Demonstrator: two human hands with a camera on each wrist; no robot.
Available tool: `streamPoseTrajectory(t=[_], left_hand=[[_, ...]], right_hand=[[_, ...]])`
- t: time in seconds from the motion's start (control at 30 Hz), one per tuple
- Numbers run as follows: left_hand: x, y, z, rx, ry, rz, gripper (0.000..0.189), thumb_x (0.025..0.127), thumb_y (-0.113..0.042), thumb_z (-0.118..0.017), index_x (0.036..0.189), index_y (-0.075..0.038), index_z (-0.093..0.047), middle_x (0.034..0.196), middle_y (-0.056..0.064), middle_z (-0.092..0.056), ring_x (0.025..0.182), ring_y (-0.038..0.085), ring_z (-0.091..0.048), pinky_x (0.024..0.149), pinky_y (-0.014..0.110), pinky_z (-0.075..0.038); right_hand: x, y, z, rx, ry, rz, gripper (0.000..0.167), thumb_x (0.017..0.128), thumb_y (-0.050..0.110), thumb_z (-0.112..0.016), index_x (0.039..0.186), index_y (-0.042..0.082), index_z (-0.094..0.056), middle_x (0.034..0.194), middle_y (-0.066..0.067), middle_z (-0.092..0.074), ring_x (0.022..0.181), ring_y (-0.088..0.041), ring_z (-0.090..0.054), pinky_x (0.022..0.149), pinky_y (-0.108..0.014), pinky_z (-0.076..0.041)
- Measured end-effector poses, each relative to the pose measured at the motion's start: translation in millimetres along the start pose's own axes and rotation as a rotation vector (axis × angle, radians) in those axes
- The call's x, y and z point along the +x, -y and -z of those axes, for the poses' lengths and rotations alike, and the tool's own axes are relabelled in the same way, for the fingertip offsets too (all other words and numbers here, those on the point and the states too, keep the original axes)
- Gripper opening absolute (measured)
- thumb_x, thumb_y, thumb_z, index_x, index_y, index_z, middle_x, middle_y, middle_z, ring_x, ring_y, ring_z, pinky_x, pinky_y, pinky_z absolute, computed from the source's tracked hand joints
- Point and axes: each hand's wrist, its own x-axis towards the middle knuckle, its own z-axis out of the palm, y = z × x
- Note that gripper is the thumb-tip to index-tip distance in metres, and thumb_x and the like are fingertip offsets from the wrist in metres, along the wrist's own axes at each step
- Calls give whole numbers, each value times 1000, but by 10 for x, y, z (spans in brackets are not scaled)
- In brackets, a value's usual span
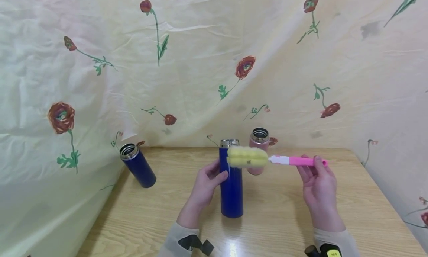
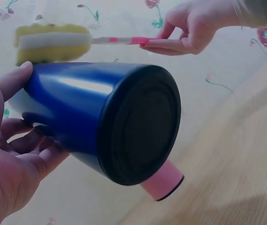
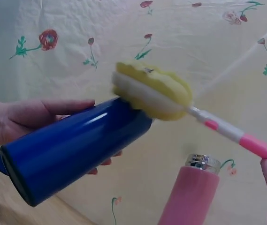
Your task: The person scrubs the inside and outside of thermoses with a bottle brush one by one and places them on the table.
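Note:
My left hand (image 1: 204,185) grips a tall blue bottle (image 1: 232,197) around its upper body, thumb across the front. The bottle's steel mouth has no lid on it, and its black base (image 2: 140,124) shows in the left wrist view. From the right, my right hand (image 1: 319,190) pinches the pink handle (image 1: 301,161) of a bottle brush by its end. The brush's yellow and white sponge head (image 3: 149,89) lies sideways and overlaps the bottle's upper part in the head view. In the right wrist view it is close by the bottle's mouth end.
A pink bottle (image 1: 257,145) with an open steel mouth stands behind the brush, near the back of the wooden table (image 1: 274,219). Another lidless blue bottle (image 1: 142,170) stands at the table's left. A flowered cloth (image 1: 200,82) hangs behind and along the sides.

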Motion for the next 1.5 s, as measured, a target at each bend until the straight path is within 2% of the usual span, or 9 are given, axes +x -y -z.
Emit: streamPoseTrajectory(t=[0.17, 0.33, 0.63, 0.83, 1.0, 1.17, 1.37, 1.5], left_hand=[[4, -20, 31, -60, -9, -6, 65, 102, -17, -72, 159, 2, -46, 152, 22, -58, 129, 25, -64, 105, 39, -57], [8, -54, 55, -100, -27, -21, 65, 103, -18, -71, 158, 2, -46, 148, 21, -61, 125, 24, -66, 106, 40, -56], [35, -93, 85, -141, -76, -51, 63, 102, -12, -69, 156, 8, -45, 138, 19, -66, 115, 22, -71, 99, 40, -60], [46, -100, 102, -149, -94, -68, 55, 104, -6, -63, 154, 10, -48, 131, 12, -70, 112, 22, -72, 97, 40, -61], [46, -100, 107, -156, -84, -78, 54, 104, -6, -64, 153, 10, -48, 130, 11, -71, 112, 22, -72, 97, 40, -61], [37, -75, 104, -150, -26, -75, 61, 102, -10, -67, 156, 8, -46, 134, 13, -69, 115, 23, -70, 100, 41, -60], [15, -28, 82, -128, 32, -82, 66, 101, -14, -72, 156, 9, -45, 136, 13, -67, 118, 22, -68, 100, 37, -59], [4, -5, 36, -143, 58, -87, 64, 100, -11, -71, 153, 14, -45, 133, 9, -69, 115, 18, -69, 98, 34, -60]], right_hand=[[14, 4, 27, -133, 70, -31, 9, 110, 11, -59, 108, 3, -58, 99, -15, -73, 92, -26, -79, 92, -35, -61], [37, 15, 67, -284, 154, -62, 12, 111, 13, -57, 108, 2, -61, 102, -13, -75, 94, -23, -79, 89, -33, -62], [79, 28, 144, -570, 353, -101, 21, 115, 12, -49, 106, 6, -67, 102, -10, -81, 93, -20, -80, 83, -33, -64], [107, 42, 165, -663, 428, -114, 22, 115, 12, -46, 109, 8, -67, 105, -8, -81, 93, -19, -80, 83, -32, -64], [114, 38, 172, -650, 441, -106, 23, 116, 11, -45, 109, 7, -67, 105, -9, -81, 94, -20, -80, 83, -33, -64], [111, 29, 172, -572, 367, -92, 19, 115, 13, -48, 111, 6, -65, 105, -10, -80, 95, -21, -80, 86, -33, -63], [95, 47, 150, -312, 234, -97, 13, 113, 15, -52, 115, 3, -58, 107, -12, -75, 100, -23, -77, 94, -33, -60], [76, 42, 124, -131, 171, -76, 11, 112, 13, -53, 115, 2, -55, 107, -15, -70, 100, -27, -77, 98, -35, -59]])
